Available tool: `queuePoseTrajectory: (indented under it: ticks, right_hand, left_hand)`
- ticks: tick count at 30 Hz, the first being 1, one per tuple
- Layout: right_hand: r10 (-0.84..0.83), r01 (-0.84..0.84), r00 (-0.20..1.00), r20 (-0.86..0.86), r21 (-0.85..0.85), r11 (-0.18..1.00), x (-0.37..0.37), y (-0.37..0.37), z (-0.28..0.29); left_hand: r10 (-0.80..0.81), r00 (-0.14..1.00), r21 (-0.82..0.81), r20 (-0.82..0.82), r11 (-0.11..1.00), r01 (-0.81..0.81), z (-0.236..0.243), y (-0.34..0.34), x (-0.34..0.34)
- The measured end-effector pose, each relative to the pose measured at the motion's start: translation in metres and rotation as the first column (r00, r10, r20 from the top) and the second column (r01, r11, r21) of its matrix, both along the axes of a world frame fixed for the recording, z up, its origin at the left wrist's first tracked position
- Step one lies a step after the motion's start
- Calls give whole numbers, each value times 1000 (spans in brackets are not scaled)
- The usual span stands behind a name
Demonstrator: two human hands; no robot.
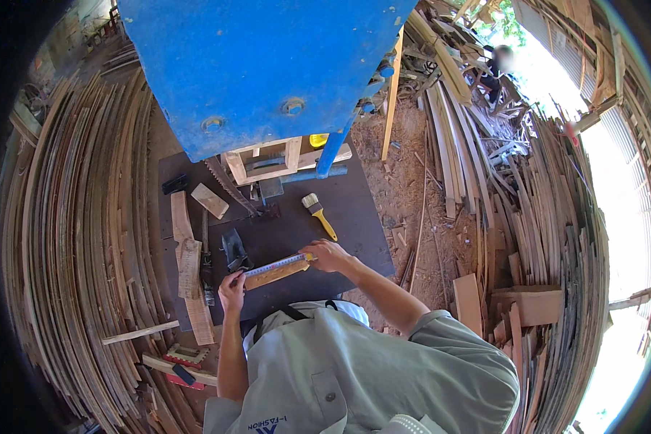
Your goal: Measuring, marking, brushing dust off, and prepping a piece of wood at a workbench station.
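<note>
A tape measure blade (273, 265) stretches along the upper edge of a short wooden block (278, 275) near the table's front edge. My left hand (231, 293) pinches the blade's left end beside the block. At the other end my right hand (328, 255) is closed around the tape measure, with a bit of yellow showing at its fingers. Whether either hand also grips the block is hard to make out. Just above the tape lies a paintbrush (318, 215) with a yellow handle. A dark metal-and-black tool (233, 249) rests close to my left hand.
On the dark table (362, 231) are a hand saw (228, 186), a wooden frame (265, 176) and long shaped wood pieces (189, 267). A blue metal machine (260, 65) overhangs the far side. Plank stacks (87, 217) flank both sides; a person (493, 72) is far right.
</note>
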State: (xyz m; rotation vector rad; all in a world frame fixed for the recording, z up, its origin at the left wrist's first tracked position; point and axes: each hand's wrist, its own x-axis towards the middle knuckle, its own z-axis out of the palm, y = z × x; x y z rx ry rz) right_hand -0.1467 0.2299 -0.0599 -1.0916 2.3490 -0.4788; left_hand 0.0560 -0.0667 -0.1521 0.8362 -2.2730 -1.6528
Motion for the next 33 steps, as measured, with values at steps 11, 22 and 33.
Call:
queuePoseTrajectory:
  ticks: [11, 22, 33]
  right_hand:
    - [-20, 21, 1000, -15, 7, 1000, -3, -6, -2]
    - [-145, 145, 989, 41, -20, 989, 14, -10, -9]
    - [-53, 59, 996, 74, -73, 996, 29, 14, -17]
  left_hand:
    - [59, 998, -54, -5, 997, -59, -3, -2, -1]
    - [-162, 933, -101, 323, 974, 204, 37, -34, -8]
    - [116, 950, -216, 289, 975, -53, 39, 11, 6]
